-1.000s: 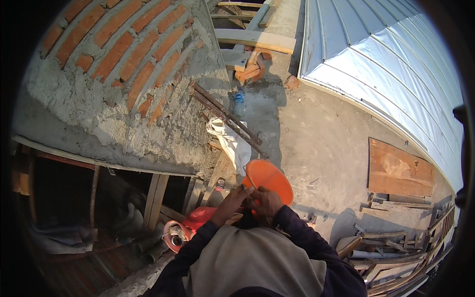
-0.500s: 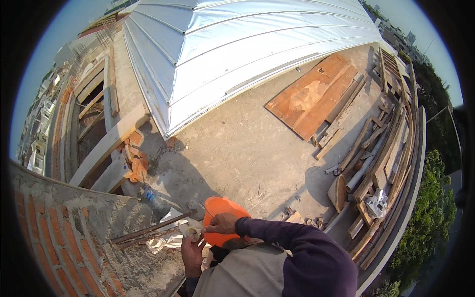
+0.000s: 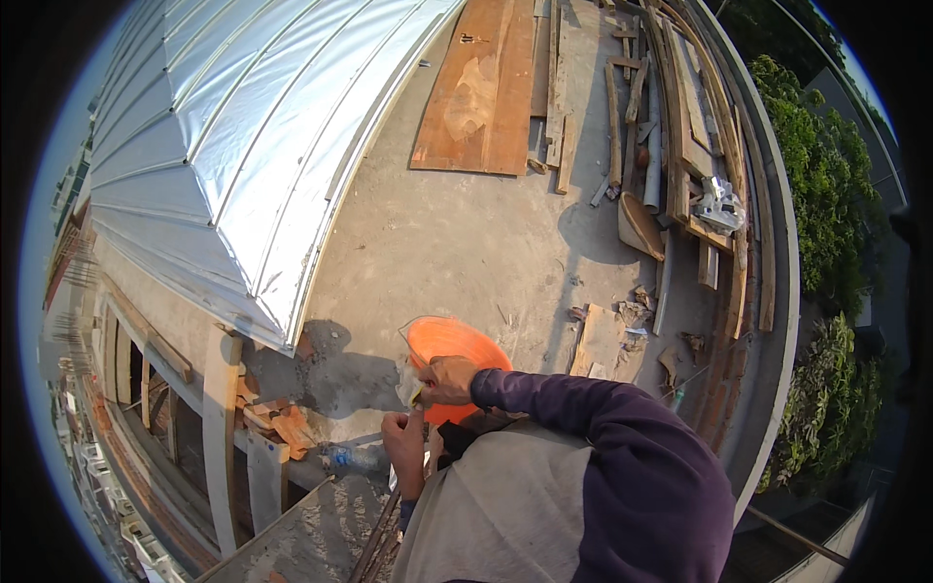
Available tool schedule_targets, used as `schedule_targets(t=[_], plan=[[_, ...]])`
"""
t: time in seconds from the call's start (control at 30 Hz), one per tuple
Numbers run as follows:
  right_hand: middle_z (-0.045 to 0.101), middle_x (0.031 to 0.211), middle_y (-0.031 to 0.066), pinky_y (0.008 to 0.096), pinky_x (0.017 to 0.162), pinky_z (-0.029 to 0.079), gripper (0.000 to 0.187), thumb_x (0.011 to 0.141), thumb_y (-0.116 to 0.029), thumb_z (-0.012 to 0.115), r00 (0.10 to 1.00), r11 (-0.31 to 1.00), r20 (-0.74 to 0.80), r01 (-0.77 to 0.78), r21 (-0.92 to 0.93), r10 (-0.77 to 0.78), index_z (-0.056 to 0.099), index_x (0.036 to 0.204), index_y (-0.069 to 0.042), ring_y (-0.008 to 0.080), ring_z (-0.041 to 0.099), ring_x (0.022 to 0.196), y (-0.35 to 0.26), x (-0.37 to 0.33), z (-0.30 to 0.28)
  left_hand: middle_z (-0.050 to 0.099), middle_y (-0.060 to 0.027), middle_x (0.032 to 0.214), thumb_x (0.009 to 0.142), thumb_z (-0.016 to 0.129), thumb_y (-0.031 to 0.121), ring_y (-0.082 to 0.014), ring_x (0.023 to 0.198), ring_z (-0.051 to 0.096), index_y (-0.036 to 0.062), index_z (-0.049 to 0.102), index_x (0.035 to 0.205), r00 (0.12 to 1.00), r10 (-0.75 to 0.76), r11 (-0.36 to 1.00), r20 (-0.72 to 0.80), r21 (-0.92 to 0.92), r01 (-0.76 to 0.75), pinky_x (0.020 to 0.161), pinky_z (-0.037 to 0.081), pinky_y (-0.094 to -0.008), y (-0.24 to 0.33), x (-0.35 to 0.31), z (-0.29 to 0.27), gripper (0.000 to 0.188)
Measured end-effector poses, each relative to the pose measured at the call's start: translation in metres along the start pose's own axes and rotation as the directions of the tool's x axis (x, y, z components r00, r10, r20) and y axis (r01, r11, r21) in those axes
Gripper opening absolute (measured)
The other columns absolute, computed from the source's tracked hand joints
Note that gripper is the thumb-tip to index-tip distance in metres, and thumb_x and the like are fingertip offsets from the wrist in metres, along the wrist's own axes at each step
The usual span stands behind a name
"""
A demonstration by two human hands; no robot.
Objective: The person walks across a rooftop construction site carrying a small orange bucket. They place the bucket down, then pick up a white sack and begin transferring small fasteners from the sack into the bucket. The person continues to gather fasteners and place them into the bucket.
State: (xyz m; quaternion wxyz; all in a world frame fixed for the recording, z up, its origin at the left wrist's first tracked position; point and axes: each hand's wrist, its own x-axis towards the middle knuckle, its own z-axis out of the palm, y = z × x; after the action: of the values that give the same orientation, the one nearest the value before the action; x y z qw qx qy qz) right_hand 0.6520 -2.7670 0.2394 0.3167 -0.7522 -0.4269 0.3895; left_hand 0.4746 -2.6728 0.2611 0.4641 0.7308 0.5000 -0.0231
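My right hand (image 3: 447, 380) is closed, its fingers gathered round a small pale, see-through-looking thing (image 3: 407, 386) with a yellowish edge; its kind is too small to tell. Just below it, my left hand (image 3: 402, 437) is raised with its fingers curled together, the tips close to the same thing. Whatever sits between the left fingers is hidden. Both hands are over the near side of an orange bucket (image 3: 464, 342) on the concrete floor, and my right forearm covers part of it.
A silvery sheeted roof (image 3: 262, 126) slopes at the left. Brown plywood (image 3: 486, 107) lies ahead. Planks and a grey pipe (image 3: 653, 146) line the right-hand parapet (image 3: 777, 291). Broken orange bricks (image 3: 287, 428) and a plastic bottle (image 3: 340, 457) are near left, beside a framed opening.
My view has turned to the right, so the roof shifts left and the brick wall mostly leaves. The right hand has closed further over the pale thing, and the left sits lower beneath it.
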Motion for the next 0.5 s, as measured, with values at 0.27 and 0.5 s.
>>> schedule_targets(t=[0.27,0.5], plan=[[0.072,0.086,0.017,0.0477,0.077,0.053,0.033,0.084,-0.039,0.068,0.983,0.994,-0.17,0.049,-0.097,-0.065,0.072,0.097,-0.008,0.0358,0.069,0.088,-0.057,0.074,0.035,0.065,-0.0149,0.089,0.087,0.066,0.014,-0.0256,0.079,0.067,-0.0027,0.059,0.108,0.902,0.342,0.931,0.263,0.034,-0.363,0.072,0.054,-0.0377,-0.008,0.108,-0.088,0.028],[0.065,0.088,0.0172,0.0457,0.072,0.05,0.035,0.09,-0.041,0.065,0.996,0.992,-0.049,-0.064,0.108,0.07,0.068,0.092,-0.006,0.0364,0.065,0.083,-0.092,0.118,0.053,0.063,-0.0112,0.093,0.094,0.056,0.012,-0.0164,0.072,0.069,-0.0034,0.055,0.105,0.939,0.228,0.831,0.259,-0.555,-0.048,0.064,0.059,-0.0301,-0.002,0.142,-0.143,0.019]])
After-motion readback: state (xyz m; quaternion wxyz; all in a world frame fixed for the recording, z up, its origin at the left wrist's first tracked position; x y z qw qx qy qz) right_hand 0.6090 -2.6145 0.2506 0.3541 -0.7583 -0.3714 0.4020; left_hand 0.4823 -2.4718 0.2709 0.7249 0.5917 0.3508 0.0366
